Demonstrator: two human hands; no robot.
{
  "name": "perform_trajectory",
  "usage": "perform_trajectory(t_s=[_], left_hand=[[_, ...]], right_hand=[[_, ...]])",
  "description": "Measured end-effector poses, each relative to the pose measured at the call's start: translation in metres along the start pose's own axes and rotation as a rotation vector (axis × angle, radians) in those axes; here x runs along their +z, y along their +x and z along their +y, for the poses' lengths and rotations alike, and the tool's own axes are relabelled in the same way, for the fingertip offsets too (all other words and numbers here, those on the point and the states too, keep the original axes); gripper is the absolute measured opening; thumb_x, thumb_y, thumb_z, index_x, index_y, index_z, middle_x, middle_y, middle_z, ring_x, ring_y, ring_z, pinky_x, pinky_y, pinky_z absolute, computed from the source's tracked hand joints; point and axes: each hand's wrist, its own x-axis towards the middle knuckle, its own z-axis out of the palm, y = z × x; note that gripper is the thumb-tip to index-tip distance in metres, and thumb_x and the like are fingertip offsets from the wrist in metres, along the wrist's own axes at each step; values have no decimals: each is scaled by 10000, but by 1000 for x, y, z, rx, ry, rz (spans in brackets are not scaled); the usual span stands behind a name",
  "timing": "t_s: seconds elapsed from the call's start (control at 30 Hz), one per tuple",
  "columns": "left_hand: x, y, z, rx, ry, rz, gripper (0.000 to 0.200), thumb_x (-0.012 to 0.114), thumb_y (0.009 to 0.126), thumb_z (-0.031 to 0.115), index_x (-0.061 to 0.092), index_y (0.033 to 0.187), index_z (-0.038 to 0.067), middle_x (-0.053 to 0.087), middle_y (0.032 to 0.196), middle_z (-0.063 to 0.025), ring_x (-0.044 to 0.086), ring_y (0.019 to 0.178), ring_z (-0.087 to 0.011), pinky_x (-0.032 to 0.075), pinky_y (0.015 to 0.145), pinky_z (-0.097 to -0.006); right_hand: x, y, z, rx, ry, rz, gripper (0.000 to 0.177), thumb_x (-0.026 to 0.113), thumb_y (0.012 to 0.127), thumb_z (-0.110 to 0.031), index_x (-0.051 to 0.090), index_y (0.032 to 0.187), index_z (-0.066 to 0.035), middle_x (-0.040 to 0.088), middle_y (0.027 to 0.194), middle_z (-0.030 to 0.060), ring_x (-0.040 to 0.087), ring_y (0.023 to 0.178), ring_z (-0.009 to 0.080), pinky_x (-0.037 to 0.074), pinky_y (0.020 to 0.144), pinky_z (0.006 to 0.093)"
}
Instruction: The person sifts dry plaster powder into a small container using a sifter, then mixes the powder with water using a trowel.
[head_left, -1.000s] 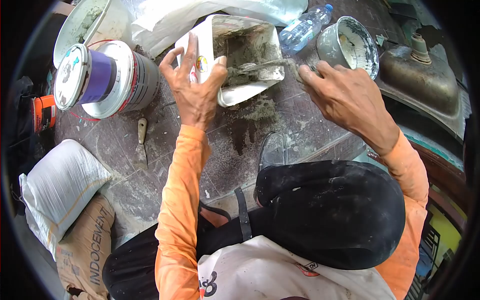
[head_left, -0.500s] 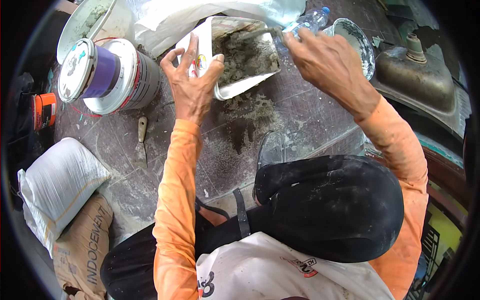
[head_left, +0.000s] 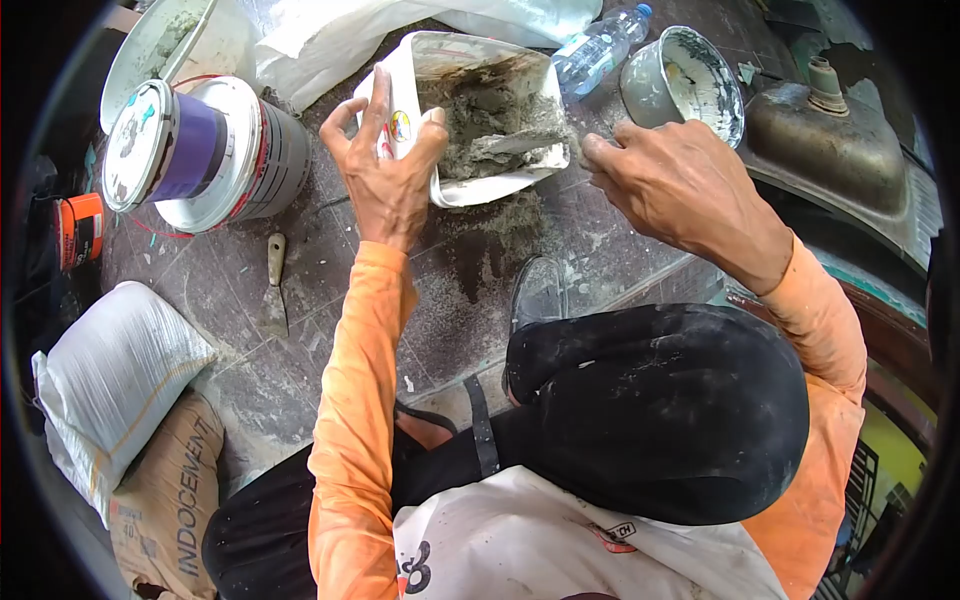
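Here the left hand (head_left: 385, 175) clamps the near wall of the white container (head_left: 480, 187) while the right hand (head_left: 680, 185), beside it, closes on a trowel (head_left: 515, 143) whose blade lies in the grey mortar (head_left: 480, 105) inside.

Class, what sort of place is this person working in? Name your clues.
Probably a renovation or building site: a cement sack, a container of wet mortar, a scraper on the dusty floor.

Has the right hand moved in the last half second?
Yes. The right hand pulled back toward the person: it overlapped the water bottle, now lies clear below it.
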Motion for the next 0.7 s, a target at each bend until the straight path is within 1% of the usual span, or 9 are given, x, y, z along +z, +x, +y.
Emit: perform_trajectory(t_s=[0.1,0.17,0.23,0.27,0.3,0.37,0.43,0.53,0.7], left_hand=[[-6,10,0,-42,10,-86,781,836,855,470,652,1553,174,421,1358,-188,562,1227,-345,548,1012,-448],[-9,15,-2,-38,3,-98,773,833,853,493,669,1536,171,431,1359,-187,562,1244,-349,544,1029,-450],[-15,16,-10,-7,14,-163,767,834,854,498,674,1531,175,446,1364,-185,562,1261,-341,557,1024,-451],[-19,17,-14,-59,-35,-160,733,832,868,468,681,1524,180,463,1372,-171,558,1288,-328,554,1042,-441],[-22,18,-18,-63,-29,-158,733,832,868,468,681,1524,180,463,1372,-171,558,1288,-328,554,1042,-441],[-31,26,-18,-130,-229,-182,713,820,880,462,682,1522,184,474,1385,-160,544,1325,-327,533,1080,-445],[-48,37,-15,-108,-168,-211,690,810,883,458,698,1505,181,492,1410,-152,550,1336,-305,529,1092,-429],[-56,59,-21,54,-193,-349,662,828,861,444,733,1462,181,520,1453,-157,591,1314,-264,559,1063,-399],[-61,59,-8,-43,-135,-323,687,848,856,506,742,1446,171,524,1429,-144,590,1321,-274,572,1049,-411]], right_hand=[[54,17,10,40,-16,41,161,625,983,-158,716,923,-39,701,756,144,754,703,335,582,607,452],[70,32,30,133,-44,-30,173,618,991,-174,717,921,-51,715,789,131,748,704,328,580,614,443],[76,27,45,-28,-87,206,208,624,1063,-257,700,1165,-92,708,902,98,723,716,313,547,608,451],[61,21,40,-29,-138,143,213,645,1054,-252,701,1224,-136,697,957,55,735,816,260,546,642,425],[50,14,38,-34,-132,143,213,645,1054,-252,701,1224,-136,697,957,55,735,816,260,546,642,425],[31,9,37,-81,-215,299,203,704,974,-206,701,1169,-148,671,973,24,726,834,207,553,665,374],[30,15,32,-79,-208,264,257,707,983,-239,693,1228,-163,659,1004,12,710,857,191,555,665,355],[60,43,24,-139,-150,275,337,687,994,-191,648,1329,-171,659,1032,11,695,842,178,565,691,327],[90,13,22,-179,-163,210,356,644,994,-136,674,1348,-160,658,1063,0,666,884,158,545,708,310]])
